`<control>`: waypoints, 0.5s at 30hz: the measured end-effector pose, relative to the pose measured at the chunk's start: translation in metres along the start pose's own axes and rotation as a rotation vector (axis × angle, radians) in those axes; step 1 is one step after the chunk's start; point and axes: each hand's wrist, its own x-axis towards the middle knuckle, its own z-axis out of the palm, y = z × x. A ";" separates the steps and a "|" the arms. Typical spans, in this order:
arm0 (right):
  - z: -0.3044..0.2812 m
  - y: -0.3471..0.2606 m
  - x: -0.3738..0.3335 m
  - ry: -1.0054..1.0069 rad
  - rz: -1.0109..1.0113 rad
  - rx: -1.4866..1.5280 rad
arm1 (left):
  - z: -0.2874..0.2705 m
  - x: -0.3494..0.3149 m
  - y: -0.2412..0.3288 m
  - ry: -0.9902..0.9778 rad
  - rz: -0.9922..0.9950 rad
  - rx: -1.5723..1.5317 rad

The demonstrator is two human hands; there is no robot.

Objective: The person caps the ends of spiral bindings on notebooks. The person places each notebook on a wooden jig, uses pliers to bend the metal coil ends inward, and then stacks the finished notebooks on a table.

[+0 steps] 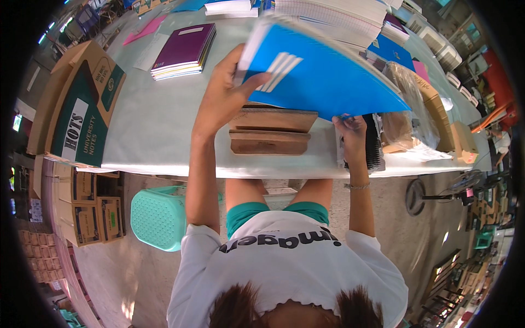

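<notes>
A blue notebook (328, 71) with white label lines is held up at a tilt over the table, its edges slightly blurred. My left hand (227, 95) grips its left side, thumb pressed on the cover. At its lower edge, the closed fingers of my right hand (353, 128) pinch the notebook; the fingertips are partly hard to make out. Below the notebook sits a brown wooden stand (270, 134) with stepped slats, its far part hidden. Beside my right hand lies a black ridged item (373, 143), partly covered by the hand.
A stack of purple-topped notebooks (186, 46) lies at the far left, near a green and brown carton (85, 104). Tall paper stacks (333, 16) stand at the back. To the right is an open cardboard box (432, 109) with clear plastic. A mint stool (158, 218) stands below left.
</notes>
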 end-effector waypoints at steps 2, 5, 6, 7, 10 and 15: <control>0.005 0.000 -0.003 -0.050 -0.007 -0.432 | -0.012 -0.015 -0.025 0.141 -0.003 0.039; 0.007 0.023 -0.011 -0.255 -0.130 -0.853 | -0.016 -0.040 -0.052 0.243 -0.211 -0.210; 0.002 0.033 -0.014 -0.329 -0.144 -0.858 | -0.017 -0.049 -0.062 0.233 -0.209 -0.213; 0.000 0.044 -0.018 -0.412 -0.156 -0.856 | -0.019 -0.061 -0.074 0.230 -0.287 -0.219; 0.020 0.006 -0.015 -0.499 0.031 -0.978 | -0.028 -0.083 -0.096 0.224 -0.403 -0.195; 0.040 -0.008 -0.010 -0.160 -0.138 -0.527 | -0.023 -0.076 -0.097 0.317 -0.258 -0.248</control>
